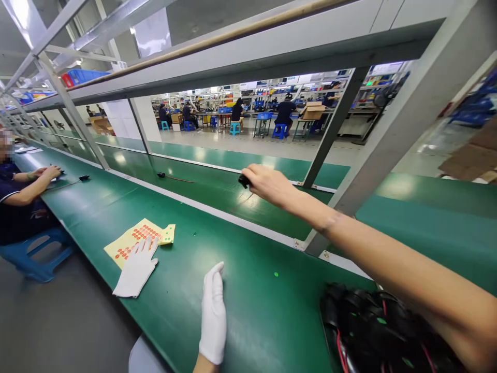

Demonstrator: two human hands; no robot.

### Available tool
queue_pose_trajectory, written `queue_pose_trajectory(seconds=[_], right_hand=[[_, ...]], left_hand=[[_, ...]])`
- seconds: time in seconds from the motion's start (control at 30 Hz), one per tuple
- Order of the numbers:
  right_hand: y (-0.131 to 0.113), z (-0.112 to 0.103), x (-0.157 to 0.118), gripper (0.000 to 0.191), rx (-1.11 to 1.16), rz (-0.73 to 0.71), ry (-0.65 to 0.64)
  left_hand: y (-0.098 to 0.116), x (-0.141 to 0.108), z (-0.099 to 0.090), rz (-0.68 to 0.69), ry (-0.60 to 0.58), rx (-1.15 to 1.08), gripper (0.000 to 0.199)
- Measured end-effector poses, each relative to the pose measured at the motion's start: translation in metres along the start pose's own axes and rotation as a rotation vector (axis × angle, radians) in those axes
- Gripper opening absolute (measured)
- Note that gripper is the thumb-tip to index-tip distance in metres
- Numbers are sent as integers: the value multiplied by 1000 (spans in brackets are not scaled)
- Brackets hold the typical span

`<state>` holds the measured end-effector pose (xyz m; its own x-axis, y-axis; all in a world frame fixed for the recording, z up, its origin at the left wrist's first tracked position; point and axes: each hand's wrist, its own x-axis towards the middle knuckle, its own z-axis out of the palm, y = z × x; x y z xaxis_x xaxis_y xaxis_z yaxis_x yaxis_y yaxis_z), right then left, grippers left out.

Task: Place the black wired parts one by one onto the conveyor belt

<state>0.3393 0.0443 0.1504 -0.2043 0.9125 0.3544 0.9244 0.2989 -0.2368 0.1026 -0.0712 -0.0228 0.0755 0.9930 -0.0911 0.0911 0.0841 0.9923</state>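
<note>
Fans: nearest my lens, a heap of black fans [373, 321] at lower right, glossy round frames with red and black leads, green dots on some hubs.
Left hand: I see my left hand [213, 311] in a white cloth glove, flat on the bench, fingers straight and together, holding nothing, pointing away from me.
Right hand: my bare right hand [267, 184] reaches far out over the belt, fingers curled round a small black part [243, 181].
Part: only its left end shows past my fingers; dark, hard-looking; I cannot tell its long axis or which way it points. It sits over the belt's middle, just above the surface.
Bench: smooth green mat [240, 290], slightly shiny, with a white strip along its far edge.
Belt: a darker green belt [202, 189] runs left to right beyond the strip.
Glove: a spare white glove [135, 269] lies limp, left of my left hand, fingers overlapping the sheet.
Sheet: a yellow sheet [132, 241] of red round stickers, flat.
Co-worker: a person's arm [33, 184] rests on the bench at far left.
</note>
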Motion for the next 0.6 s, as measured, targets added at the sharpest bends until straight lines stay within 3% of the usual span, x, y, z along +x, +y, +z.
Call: queue_pose_trajectory(seconds=[0.07,0.17,0.23,0.3,0.37,0.43,0.47,0.57,0.6], right_hand=[[13,12,37,49,-76,-1,-76],[21,41,64,31,-164,6,-219],[25,57,70,31,-209,16,-316],[29,64,68,31,-242,31,-397],[32,60,57,31,-266,42,-458],[34,46,34,32,-280,36,-511],[33,36,17,32,-285,28,-540],[26,8,-56,25,-306,17,-647],[24,1,-84,22,-319,27,-690]], left_hand=[[-17,31,-38,197,-25,325,42],[-28,90,-112,300,94,416,32],[-30,128,-158,342,141,470,33],[-31,157,-191,359,122,520,37],[-30,170,-205,361,86,559,39],[-24,161,-193,401,61,639,42],[-19,147,-176,438,77,647,47],[-3,78,-89,356,97,394,53],[0,52,-55,333,32,361,50]])
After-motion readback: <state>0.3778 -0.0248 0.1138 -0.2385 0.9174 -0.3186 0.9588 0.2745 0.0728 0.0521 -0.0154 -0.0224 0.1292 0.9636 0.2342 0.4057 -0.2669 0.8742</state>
